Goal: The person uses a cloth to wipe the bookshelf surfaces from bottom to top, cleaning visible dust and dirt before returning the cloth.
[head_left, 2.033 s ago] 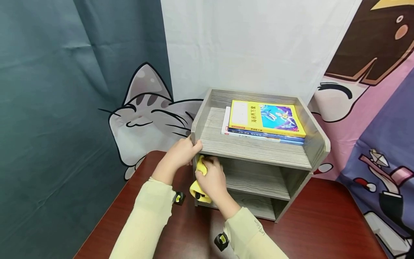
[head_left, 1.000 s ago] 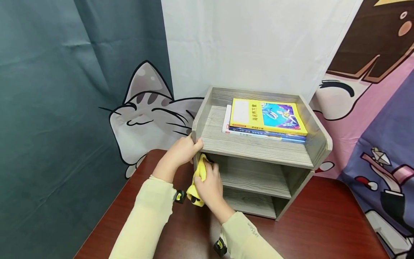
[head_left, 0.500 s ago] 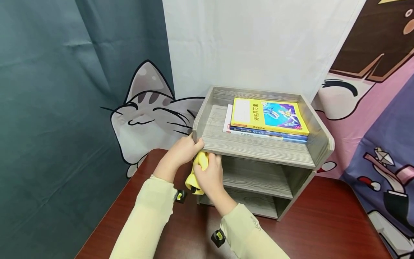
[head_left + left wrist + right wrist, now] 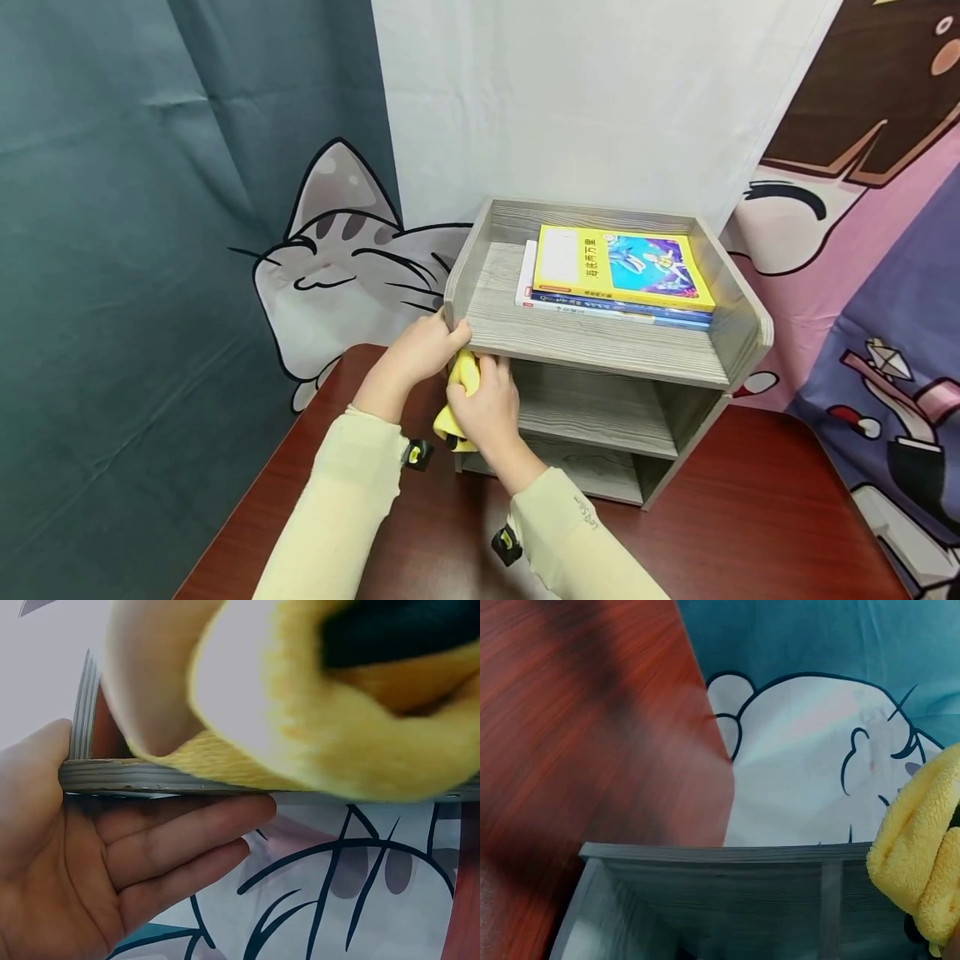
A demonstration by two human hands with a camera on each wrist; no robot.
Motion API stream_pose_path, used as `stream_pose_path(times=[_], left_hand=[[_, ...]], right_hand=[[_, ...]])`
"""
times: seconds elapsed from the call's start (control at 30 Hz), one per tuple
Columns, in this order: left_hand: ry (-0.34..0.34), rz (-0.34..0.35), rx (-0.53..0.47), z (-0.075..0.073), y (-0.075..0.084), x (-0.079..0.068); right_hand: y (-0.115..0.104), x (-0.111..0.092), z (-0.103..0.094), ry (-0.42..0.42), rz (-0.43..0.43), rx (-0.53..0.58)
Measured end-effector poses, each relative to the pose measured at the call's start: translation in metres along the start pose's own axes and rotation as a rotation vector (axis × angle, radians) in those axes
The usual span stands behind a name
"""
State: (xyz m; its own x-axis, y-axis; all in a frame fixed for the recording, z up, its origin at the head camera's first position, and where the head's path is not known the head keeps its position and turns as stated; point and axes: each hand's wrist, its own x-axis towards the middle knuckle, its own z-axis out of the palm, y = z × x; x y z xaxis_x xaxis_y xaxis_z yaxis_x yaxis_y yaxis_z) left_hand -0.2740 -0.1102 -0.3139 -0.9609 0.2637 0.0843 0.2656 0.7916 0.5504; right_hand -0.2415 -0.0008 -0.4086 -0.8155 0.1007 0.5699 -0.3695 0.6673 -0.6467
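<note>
A small grey wood-grain shelf [image 4: 592, 357] stands on the table. My left hand [image 4: 422, 350] grips its left side panel [image 4: 142, 777] near the top board, with the thumb on one face and the fingers along the outer face in the left wrist view. Just below, my right hand [image 4: 489, 407] holds a bunched yellow cloth [image 4: 453, 425] against the front of that same panel, under the top board. The cloth looks fluffy, with a black patch showing in its folds. In the right wrist view only the yellow cloth [image 4: 919, 847] and a sliver of hand show at the right edge.
Several books [image 4: 622, 271] lie stacked on the shelf's top, a yellow one uppermost. Below are two open compartments. The dark red table [image 4: 757, 508] ends on the left by a teal curtain [image 4: 150, 333] with a printed cat. A white curtain [image 4: 585, 100] hangs behind.
My right hand and the cloth have moved down along the left panel, then back up under the top board. My left hand keeps its grip on the panel.
</note>
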Motion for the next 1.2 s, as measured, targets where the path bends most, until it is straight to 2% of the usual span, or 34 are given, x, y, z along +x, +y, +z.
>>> stream_pose_path(times=[0.23, 0.47, 0.77, 0.93, 1.2], left_hand=[[-0.020, -0.013, -0.030, 0.001, -0.001, 0.000], [-0.011, -0.006, -0.033, 0.000, -0.001, 0.000], [-0.015, -0.012, -0.034, -0.002, -0.001, -0.002], [-0.011, -0.006, -0.025, -0.002, -0.002, -0.002], [-0.007, -0.011, -0.029, -0.001, -0.002, -0.002]], right_hand=[[0.012, -0.008, 0.006, -0.054, -0.028, -0.117], [0.030, -0.015, 0.012, -0.113, -0.129, -0.320], [0.037, -0.016, 0.007, -0.210, -0.264, -0.527], [0.039, -0.015, 0.004, -0.248, -0.291, -0.588], [0.044, -0.015, -0.007, -0.265, -0.315, -0.605]])
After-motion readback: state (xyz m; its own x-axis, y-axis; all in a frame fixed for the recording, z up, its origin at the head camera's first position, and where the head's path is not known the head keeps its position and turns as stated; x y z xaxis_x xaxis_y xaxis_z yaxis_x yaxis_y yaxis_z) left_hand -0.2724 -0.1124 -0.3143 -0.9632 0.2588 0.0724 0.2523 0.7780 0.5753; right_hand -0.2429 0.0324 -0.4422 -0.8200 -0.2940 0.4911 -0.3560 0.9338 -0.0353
